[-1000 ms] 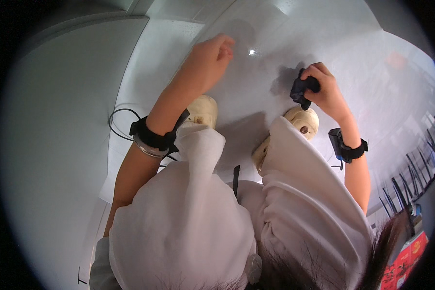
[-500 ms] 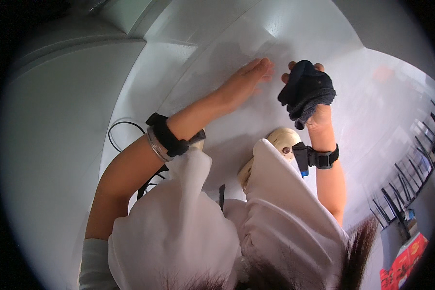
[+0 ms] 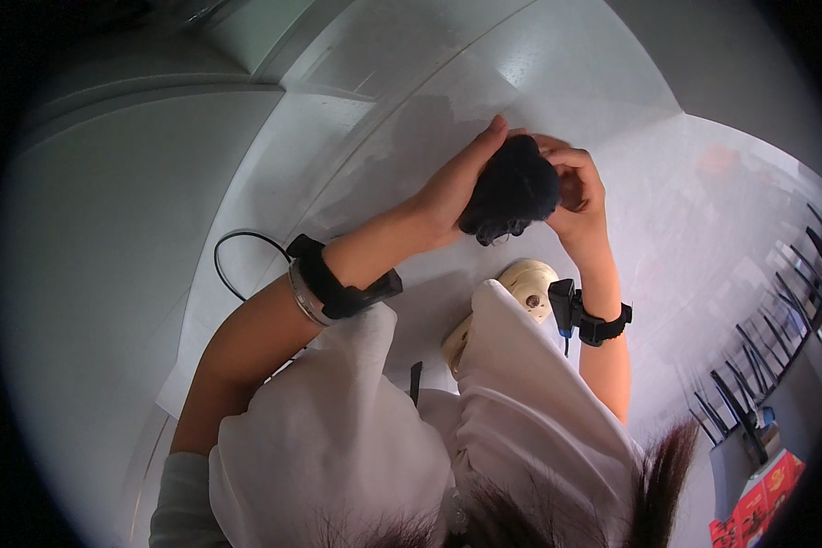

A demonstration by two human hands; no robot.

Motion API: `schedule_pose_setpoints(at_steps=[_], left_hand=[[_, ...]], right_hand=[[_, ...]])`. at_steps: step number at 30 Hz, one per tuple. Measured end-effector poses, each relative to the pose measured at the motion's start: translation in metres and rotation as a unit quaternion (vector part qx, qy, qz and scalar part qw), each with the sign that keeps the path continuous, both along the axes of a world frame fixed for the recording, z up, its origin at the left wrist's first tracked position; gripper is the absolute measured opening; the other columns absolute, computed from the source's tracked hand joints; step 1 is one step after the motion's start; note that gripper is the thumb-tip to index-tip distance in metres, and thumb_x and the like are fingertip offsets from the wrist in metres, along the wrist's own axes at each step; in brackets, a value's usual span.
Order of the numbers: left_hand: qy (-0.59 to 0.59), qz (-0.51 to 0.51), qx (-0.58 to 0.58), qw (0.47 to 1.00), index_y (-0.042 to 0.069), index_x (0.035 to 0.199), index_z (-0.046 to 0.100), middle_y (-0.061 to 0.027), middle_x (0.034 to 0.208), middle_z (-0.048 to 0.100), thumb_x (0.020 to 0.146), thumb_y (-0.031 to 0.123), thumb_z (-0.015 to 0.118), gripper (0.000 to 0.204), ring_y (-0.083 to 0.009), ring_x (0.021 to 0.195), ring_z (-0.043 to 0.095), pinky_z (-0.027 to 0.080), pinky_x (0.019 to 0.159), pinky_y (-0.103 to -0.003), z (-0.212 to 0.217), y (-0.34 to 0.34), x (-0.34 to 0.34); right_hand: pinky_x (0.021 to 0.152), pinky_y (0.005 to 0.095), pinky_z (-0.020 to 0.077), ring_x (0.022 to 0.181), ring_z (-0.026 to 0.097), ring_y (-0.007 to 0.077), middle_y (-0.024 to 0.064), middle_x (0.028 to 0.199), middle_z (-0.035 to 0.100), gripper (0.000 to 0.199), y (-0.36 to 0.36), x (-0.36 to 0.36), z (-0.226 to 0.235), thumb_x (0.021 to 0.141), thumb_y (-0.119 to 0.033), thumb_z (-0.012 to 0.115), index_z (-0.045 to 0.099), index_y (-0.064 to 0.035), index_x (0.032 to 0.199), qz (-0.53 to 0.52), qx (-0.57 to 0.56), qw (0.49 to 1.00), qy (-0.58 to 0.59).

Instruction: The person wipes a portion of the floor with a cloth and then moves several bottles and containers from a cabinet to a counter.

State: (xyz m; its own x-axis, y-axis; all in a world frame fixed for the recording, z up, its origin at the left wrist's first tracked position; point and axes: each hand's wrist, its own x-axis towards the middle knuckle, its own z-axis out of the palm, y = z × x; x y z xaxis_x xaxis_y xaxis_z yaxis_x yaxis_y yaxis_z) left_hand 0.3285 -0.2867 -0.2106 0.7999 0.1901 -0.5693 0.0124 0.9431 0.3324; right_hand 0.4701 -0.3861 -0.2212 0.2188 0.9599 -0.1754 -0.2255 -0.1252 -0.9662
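Observation:
A balled-up black cloth [image 3: 511,187], loose and crumpled at its lower end, is between my two hands above the pale floor. My left hand [image 3: 457,187] is pressed along its left side with the thumb pointing up and the other fingers hidden behind the cloth. On the other side my right hand [image 3: 580,187] has its fingers curled against the cloth, some of them partly hidden by it. What kind of cloth item it is cannot be made out for certain.
Below my hands is a cream shoe [image 3: 528,281], next to my pale trouser leg [image 3: 539,393]. A large grey panel [image 3: 137,237] stands at the left. A black cable [image 3: 237,234] loops by my left forearm. Black rack prongs [image 3: 749,365] and a red box [image 3: 760,498] lie to the right.
My right hand has brought the black cloth to the left, and my left hand, free and outstretched before, is now against it. The cloth has turned and become more compact.

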Motion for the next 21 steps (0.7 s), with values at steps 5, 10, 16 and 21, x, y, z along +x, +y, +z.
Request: schedule_pose_setpoints(at_steps=[5, 10, 16, 21], left_hand=[[0.015, -0.007, 0.039, 0.999, 0.007, 0.127, 0.046, -0.0046, 0.103, 0.060, 0.094, 0.055, 0.034, 0.059, -0.0124, 0.094, 0.060, 0.050, 0.082, -0.027, -0.008, 0.007, -0.004], [0.027, 0.003, 0.053, 0.998, 0.008, 0.128, 0.046, -0.0047, 0.106, 0.060, 0.095, 0.053, 0.033, 0.058, -0.0108, 0.095, 0.059, 0.049, 0.081, -0.026, -0.006, 0.017, -0.005], [0.037, -0.011, 0.086, 0.996, 0.008, 0.130, 0.045, -0.0055, 0.108, 0.059, 0.095, 0.054, 0.032, 0.059, -0.0107, 0.095, 0.058, 0.049, 0.080, -0.026, -0.008, 0.019, -0.009], [0.040, -0.019, 0.137, 0.990, 0.008, 0.129, 0.045, -0.0048, 0.106, 0.058, 0.095, 0.053, 0.031, 0.058, -0.0095, 0.093, 0.057, 0.048, 0.078, -0.024, -0.014, 0.017, -0.012]], right_hand=[[0.094, 0.0355, 0.0396, 0.110, 0.049, 0.0260, 0.0118, 0.115, 0.049, 0.046, 0.005, -0.001, 0.008, 0.065, 0.008, 0.066, 0.055, -0.0052, 0.108, -0.013, 0.042, 0.972, -0.230], [0.090, 0.0367, 0.0432, 0.106, 0.052, 0.0267, 0.0123, 0.115, 0.048, 0.043, 0.006, -0.009, 0.016, 0.063, 0.007, 0.070, 0.058, -0.0044, 0.103, -0.049, 0.081, 0.962, -0.256], [0.081, 0.0359, 0.0481, 0.096, 0.057, 0.0253, 0.0116, 0.111, 0.050, 0.031, 0.011, -0.010, 0.024, 0.065, -0.001, 0.076, 0.061, -0.0015, 0.092, 0.001, 0.107, 0.948, -0.299], [0.080, 0.0345, 0.0472, 0.094, 0.057, 0.0250, 0.0107, 0.105, 0.054, 0.026, 0.012, -0.011, 0.023, 0.067, -0.003, 0.075, 0.059, -0.0017, 0.087, 0.020, 0.086, 0.945, -0.314]])
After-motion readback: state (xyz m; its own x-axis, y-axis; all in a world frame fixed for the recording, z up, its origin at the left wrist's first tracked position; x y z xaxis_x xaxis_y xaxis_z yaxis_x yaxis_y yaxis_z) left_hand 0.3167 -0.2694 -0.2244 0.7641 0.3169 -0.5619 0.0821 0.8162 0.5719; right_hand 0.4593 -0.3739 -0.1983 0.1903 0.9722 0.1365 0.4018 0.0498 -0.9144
